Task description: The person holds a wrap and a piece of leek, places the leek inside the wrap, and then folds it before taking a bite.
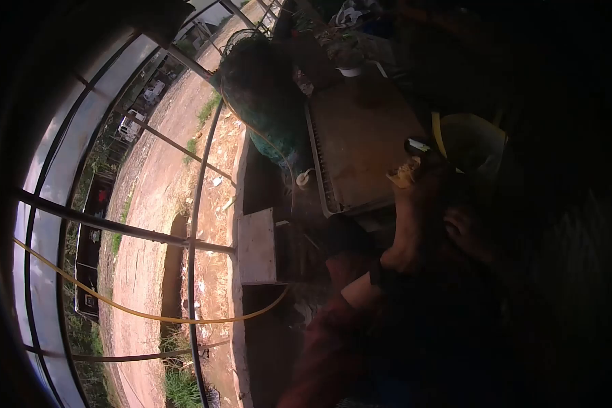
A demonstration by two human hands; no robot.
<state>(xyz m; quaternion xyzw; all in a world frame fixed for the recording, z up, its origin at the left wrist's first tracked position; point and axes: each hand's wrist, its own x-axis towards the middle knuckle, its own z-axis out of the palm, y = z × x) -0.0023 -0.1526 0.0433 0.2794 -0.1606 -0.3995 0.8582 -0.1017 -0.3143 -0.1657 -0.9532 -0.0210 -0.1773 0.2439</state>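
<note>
My left hand reaches past the right edge of a brown board, its fingers closed around a small pale yellow, crumpled thing that I cannot make out. Just beyond the fingers is a small dark object with a white part. My right hand lies in deep shadow, lower and to the right of the left one; its fingertips show faintly, and whatever it touches is hidden. A translucent container with a yellow rim stands right of the board.
A green net bundle lies left of the board. Below it is a pale wooden box. Metal rails and a yellow hose cross the left side, before sunlit ground. The right side is very dark.
</note>
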